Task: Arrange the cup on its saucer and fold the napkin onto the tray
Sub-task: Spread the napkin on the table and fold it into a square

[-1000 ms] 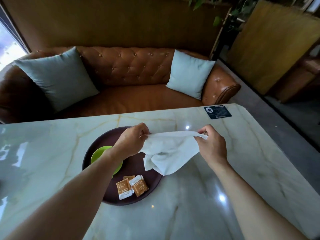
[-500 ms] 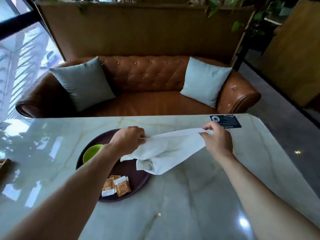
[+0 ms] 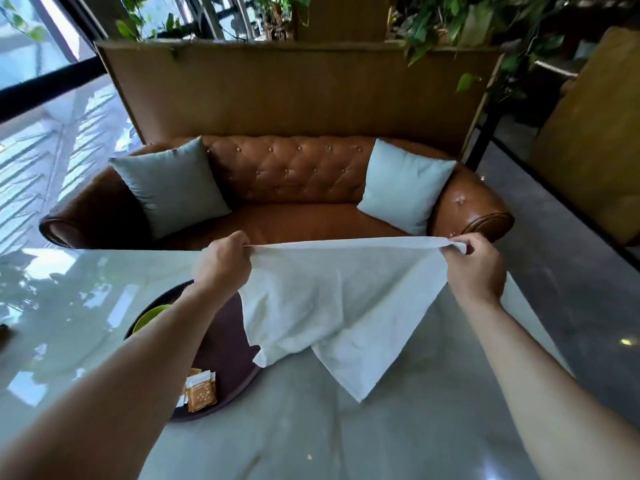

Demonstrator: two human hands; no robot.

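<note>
A white napkin (image 3: pixel 332 299) hangs spread out above the table, stretched between both hands. My left hand (image 3: pixel 223 263) pinches its left top corner and my right hand (image 3: pixel 476 268) pinches its right top corner. The cloth's lower points dangle over the marble and over the right edge of a dark round tray (image 3: pixel 225 344). A green dish (image 3: pixel 150 317), saucer or cup I cannot tell, sits on the tray's left part, mostly hidden by my left forearm.
Orange sachets (image 3: pixel 201 393) lie at the tray's near edge. The marble table (image 3: pixel 346 427) stretches around the tray. Behind it stands a brown leather sofa (image 3: pixel 294 178) with two pale cushions, then a wooden partition with plants.
Both hands have lifted and moved apart, pulling the crumpled napkin into a wide, taut sheet. The camera has tilted up, so more of the sofa and partition shows.
</note>
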